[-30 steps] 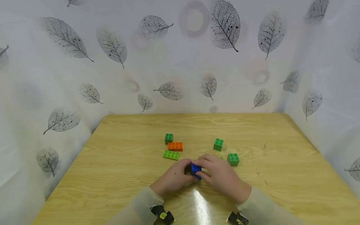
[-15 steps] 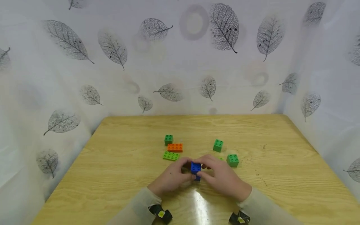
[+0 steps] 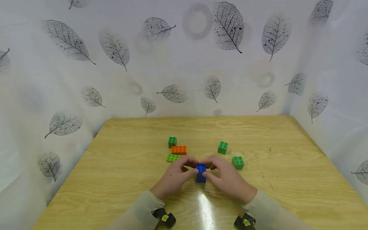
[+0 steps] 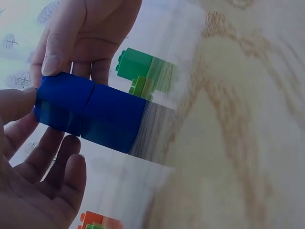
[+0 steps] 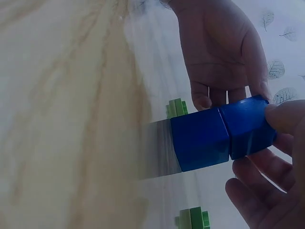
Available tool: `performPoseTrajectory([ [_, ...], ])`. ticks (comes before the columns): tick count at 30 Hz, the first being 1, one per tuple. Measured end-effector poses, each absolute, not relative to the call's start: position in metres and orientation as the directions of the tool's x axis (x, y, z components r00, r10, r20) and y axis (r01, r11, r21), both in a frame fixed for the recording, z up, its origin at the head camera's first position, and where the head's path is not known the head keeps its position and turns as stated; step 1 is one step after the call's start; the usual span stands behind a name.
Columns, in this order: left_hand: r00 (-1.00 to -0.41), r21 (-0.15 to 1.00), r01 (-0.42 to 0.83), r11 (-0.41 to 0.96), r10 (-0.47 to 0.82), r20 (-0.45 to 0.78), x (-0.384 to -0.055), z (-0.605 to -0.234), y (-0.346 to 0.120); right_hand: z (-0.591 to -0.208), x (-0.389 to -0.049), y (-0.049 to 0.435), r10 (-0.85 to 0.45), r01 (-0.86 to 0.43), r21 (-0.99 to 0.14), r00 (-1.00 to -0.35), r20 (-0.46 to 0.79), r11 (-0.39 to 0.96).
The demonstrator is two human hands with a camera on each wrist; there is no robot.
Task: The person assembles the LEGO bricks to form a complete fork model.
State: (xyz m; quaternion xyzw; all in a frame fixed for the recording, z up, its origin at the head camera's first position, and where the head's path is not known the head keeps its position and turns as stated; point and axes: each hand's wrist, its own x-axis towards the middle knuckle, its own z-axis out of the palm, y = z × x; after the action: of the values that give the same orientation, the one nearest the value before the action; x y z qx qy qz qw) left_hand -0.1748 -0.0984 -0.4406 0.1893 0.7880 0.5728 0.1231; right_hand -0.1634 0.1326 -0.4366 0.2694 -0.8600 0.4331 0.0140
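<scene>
Two blue toy bricks stand stacked on the table, the upper brick (image 3: 202, 168) on the lower brick (image 3: 201, 179). My left hand (image 3: 173, 177) pinches the upper brick from the left, its thumb on the near face. From the right, my right hand (image 3: 230, 179) holds the same brick between thumb and fingers. A thin seam shows between the lower brick (image 4: 114, 119) and upper brick (image 4: 64, 102) in the left wrist view. Both hands' other fingers curve loosely around the back, partly hidden in the head view.
Beyond my left hand lie a lime brick (image 3: 173, 157), an orange brick (image 3: 179, 150) and a green brick (image 3: 172, 142). Two more green bricks, one farther back (image 3: 222, 147) and one nearer (image 3: 238, 163), lie to the right. A leaf-print curtain (image 3: 184, 64) surrounds the wooden table (image 3: 120, 169).
My left thumb and fingers have shifted up from the lower blue brick to the upper one, leaving the lower brick's front uncovered. My right hand keeps nearly the same place.
</scene>
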Motion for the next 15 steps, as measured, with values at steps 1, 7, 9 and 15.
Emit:
performPoseTrajectory([
  [1,-0.898,0.948,0.158,0.275,0.439,0.022,-0.1747,-0.4403,-0.0982,-0.4366,-0.1637,0.1328,-0.452,-0.474,-0.740,-0.854,0.256,0.477],
  [7,-0.901,0.946,0.149,0.288,0.435,0.009,-0.1739,-0.4400,-0.0979,-0.4369,-0.1653,0.1335,-0.466,-0.464,-0.763,-0.851,0.243,0.450],
  [9,-0.900,0.946,0.147,0.290,0.436,0.006,-0.1735,-0.4401,-0.0976,-0.4372,-0.1655,0.1339,-0.470,-0.453,-0.776,-0.852,0.231,0.439],
  [15,-0.897,0.945,0.154,0.290,0.441,0.011,-0.1719,-0.4379,-0.0957,-0.4379,-0.1661,0.1358,-0.469,-0.420,-0.797,-0.861,0.198,0.434],
])
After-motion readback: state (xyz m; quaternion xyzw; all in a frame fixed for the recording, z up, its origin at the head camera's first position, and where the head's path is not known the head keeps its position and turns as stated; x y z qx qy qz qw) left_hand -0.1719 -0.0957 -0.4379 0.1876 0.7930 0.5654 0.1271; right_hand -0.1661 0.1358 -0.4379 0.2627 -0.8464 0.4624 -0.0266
